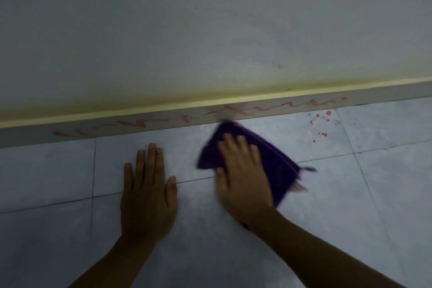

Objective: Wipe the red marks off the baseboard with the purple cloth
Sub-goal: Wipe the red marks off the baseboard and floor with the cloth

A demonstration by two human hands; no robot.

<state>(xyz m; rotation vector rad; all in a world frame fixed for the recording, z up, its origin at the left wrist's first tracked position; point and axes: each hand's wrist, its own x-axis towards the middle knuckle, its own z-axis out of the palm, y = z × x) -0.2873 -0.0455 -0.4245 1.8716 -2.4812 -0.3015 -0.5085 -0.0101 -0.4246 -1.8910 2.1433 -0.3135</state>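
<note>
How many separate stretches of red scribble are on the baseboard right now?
3, blurred: a left stretch, a small dab mid-board, and a long right squiggle. The purple cloth under the right hand may hide more. The floor spots aren't counted.

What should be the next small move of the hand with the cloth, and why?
Probably lift the right hand so the purple cloth presses against the baseboard. Only its top corner reaches the base, while the red marks sit higher, unwiped.

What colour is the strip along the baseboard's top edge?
Pale yellow, along the top of the grey baseboard; seen in the head view.
</note>
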